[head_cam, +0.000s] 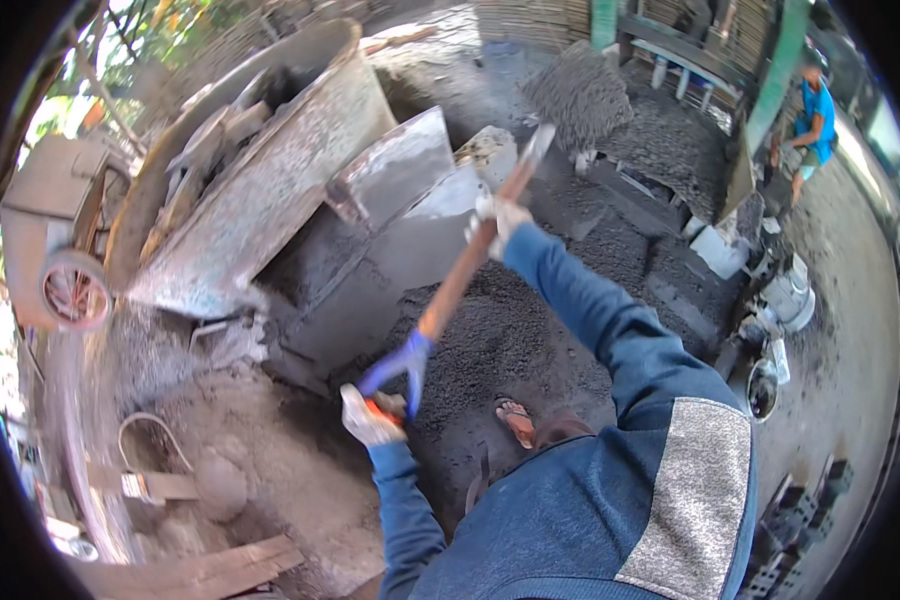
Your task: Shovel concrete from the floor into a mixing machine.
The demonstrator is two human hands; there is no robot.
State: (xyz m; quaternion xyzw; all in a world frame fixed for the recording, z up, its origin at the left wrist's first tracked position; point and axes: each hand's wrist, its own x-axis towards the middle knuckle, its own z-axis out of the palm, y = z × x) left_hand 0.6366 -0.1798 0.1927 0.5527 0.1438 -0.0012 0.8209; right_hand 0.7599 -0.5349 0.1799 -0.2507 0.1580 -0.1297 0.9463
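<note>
A shovel with a wooden shaft [457, 281] slants across the middle of the view. My left hand [375, 416], in a pale glove, is closed around the orange grip of its blue D-shaped handle. Higher up, my right hand [499, 221], also gloved, grips the shaft near its metal socket [538, 142]. Past the socket lies a heap of damp grey, gritty material [581, 94]; the blade is not clearly visible, and whether it bears this heap I cannot tell. More loose dark grit [487, 345] covers the ground below the shaft, close to my sandalled foot [517, 424].
A large worn trough [262, 172] holding debris stands upper left, beside metal sheets [397, 165] and a wheeled cart [75, 289]. Buckets [787, 300] stand at right, hollow blocks [791, 517] lower right. Another person in blue [817, 120] is at upper right. Planks [195, 566] lie lower left.
</note>
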